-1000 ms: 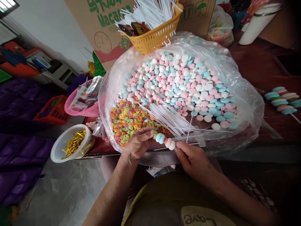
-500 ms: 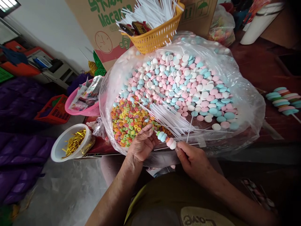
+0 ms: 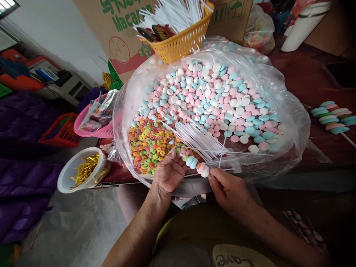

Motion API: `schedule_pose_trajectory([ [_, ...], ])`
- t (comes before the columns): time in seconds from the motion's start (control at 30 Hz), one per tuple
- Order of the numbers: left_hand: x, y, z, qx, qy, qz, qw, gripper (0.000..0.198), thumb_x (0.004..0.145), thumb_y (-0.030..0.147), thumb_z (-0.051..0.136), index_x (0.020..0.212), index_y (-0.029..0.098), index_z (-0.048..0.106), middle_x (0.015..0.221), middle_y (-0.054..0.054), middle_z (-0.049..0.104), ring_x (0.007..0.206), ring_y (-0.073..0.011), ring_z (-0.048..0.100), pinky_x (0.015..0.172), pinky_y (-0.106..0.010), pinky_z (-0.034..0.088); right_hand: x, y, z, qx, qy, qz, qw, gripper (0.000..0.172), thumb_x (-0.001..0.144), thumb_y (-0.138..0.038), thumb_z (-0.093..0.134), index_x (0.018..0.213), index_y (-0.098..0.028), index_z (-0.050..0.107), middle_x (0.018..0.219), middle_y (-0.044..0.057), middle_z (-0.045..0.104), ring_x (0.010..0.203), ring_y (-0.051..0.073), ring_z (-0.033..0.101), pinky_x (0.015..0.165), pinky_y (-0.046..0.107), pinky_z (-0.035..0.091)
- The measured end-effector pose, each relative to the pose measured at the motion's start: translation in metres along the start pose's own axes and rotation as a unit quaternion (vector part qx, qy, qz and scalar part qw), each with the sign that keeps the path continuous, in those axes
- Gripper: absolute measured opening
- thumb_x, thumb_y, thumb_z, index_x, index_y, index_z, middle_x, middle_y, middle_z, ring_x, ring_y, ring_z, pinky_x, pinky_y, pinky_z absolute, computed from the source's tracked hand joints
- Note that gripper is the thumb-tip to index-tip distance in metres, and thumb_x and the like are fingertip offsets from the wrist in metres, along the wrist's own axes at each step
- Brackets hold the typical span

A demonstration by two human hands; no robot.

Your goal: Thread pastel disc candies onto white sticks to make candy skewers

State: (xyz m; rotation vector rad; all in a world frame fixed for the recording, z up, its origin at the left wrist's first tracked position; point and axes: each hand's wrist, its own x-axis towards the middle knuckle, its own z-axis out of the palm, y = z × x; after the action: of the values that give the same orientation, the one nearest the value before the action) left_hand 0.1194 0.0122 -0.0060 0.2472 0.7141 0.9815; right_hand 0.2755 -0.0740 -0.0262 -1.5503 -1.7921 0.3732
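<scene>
My right hand (image 3: 229, 187) pinches the lower end of a candy skewer (image 3: 197, 164) between thumb and fingers. Threaded along it are domed white, pink and blue marshmallows, with orange and green gummy rings between them. At the skewer's upper end, my left hand (image 3: 170, 170) is closed at the fingertips around a small green gummy ring (image 3: 178, 151), palm turned upward. Just beyond the hands lies a heap of gummy rings (image 3: 150, 148), beside loose white sticks (image 3: 198, 139). Pink, white and blue marshmallows (image 3: 205, 92) are piled behind them on an open clear plastic bag (image 3: 294, 122).
A yellow basket (image 3: 183, 44) of white sticks stands behind the pile, before a cardboard box (image 3: 111, 26). To the left are a pink basket (image 3: 96, 131) of packets and a white tub (image 3: 62, 176) of gold ties. Finished skewers (image 3: 332, 116) lie at the right.
My left fingertips have shifted slightly at the skewer's upper end, with the green gummy ring now showing more clearly. The right hand keeps its grip. The whole view has shifted slightly left.
</scene>
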Motion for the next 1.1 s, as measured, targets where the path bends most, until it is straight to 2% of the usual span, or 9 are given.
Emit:
schedule_pose_trajectory([
  [0.13, 0.0, 0.001, 0.0, 0.028, 0.001, 0.018, 0.999, 0.007, 0.079, 0.016, 0.057, 0.077, 0.015, 0.063, 0.076, -0.003, 0.067, 0.078, -0.0161, 0.064, 0.078, -0.034, 0.051, -0.001, 0.001, -0.002, -0.005, 0.008, 0.004, 1.0, 0.024, 0.087, -0.021, 0.039, 0.064, -0.021, 0.038, 0.053, -0.005, 0.044, 0.046, 0.009, 0.04, 0.048, 0.021, 0.03],
  [0.23, 0.0, 0.001, 0.002, 0.07, 0.009, 0.051, 0.996, 0.006, 0.073, 0.016, 0.065, 0.079, 0.017, 0.063, 0.071, -0.002, 0.067, 0.07, -0.0145, 0.064, 0.072, -0.031, 0.052, 0.0, 0.001, -0.005, -0.014, 0.007, 0.011, 1.0, 0.023, 0.087, -0.022, 0.039, 0.064, -0.021, 0.04, 0.053, -0.004, 0.046, 0.046, 0.01, 0.041, 0.048, 0.021, 0.03],
  [0.47, 0.0, -0.003, 0.003, 0.181, 0.035, 0.181, 0.966, 0.015, 0.064, 0.021, 0.073, 0.075, 0.015, 0.064, 0.072, -0.002, 0.067, 0.07, -0.0152, 0.065, 0.07, -0.028, 0.051, 0.0, 0.0, -0.007, -0.027, -0.015, 0.026, 0.999, 0.024, 0.086, -0.022, 0.038, 0.062, -0.021, 0.037, 0.051, -0.004, 0.044, 0.045, 0.01, 0.039, 0.047, 0.022, 0.028],
  [0.6, -0.002, -0.004, 0.002, 0.242, 0.005, 0.177, 0.954, 0.017, 0.069, 0.028, 0.07, 0.078, 0.014, 0.066, 0.073, -0.005, 0.068, 0.074, -0.0186, 0.066, 0.07, -0.03, 0.051, 0.0, 0.0, -0.005, -0.016, -0.03, 0.024, 0.999, 0.026, 0.087, -0.023, 0.037, 0.061, -0.021, 0.034, 0.051, -0.004, 0.042, 0.045, 0.01, 0.038, 0.047, 0.022, 0.028],
  [0.77, -0.004, -0.005, 0.003, 0.247, 0.003, 0.144, 0.958, 0.021, 0.069, 0.032, 0.07, 0.078, 0.014, 0.066, 0.074, -0.006, 0.069, 0.071, -0.0183, 0.066, 0.067, -0.031, 0.052, -0.001, 0.0, -0.004, 0.002, -0.036, 0.017, 0.999, 0.026, 0.088, -0.023, 0.035, 0.063, -0.022, 0.034, 0.052, -0.004, 0.043, 0.045, 0.01, 0.039, 0.046, 0.021, 0.029],
  [0.97, -0.007, -0.012, 0.004, 0.256, 0.041, 0.252, 0.932, 0.019, 0.068, 0.034, 0.071, 0.074, 0.016, 0.07, 0.073, -0.002, 0.069, 0.067, -0.0141, 0.064, 0.07, -0.027, 0.05, -0.003, -0.001, -0.001, 0.019, -0.027, 0.043, 0.999, 0.025, 0.089, -0.025, 0.035, 0.064, -0.022, 0.034, 0.053, -0.004, 0.045, 0.046, 0.011, 0.039, 0.047, 0.022, 0.029],
  [1.1, -0.006, -0.022, 0.01, 0.203, 0.062, 0.227, 0.95, 0.018, 0.069, 0.033, 0.07, 0.071, 0.015, 0.066, 0.065, -0.002, 0.067, 0.058, -0.0132, 0.062, 0.061, -0.026, 0.049, -0.004, -0.004, 0.008, 0.04, -0.073, 0.05, 0.995, 0.019, 0.088, -0.025, 0.032, 0.069, -0.023, 0.036, 0.051, -0.004, 0.045, 0.042, 0.011, 0.041, 0.044, 0.022, 0.028],
])
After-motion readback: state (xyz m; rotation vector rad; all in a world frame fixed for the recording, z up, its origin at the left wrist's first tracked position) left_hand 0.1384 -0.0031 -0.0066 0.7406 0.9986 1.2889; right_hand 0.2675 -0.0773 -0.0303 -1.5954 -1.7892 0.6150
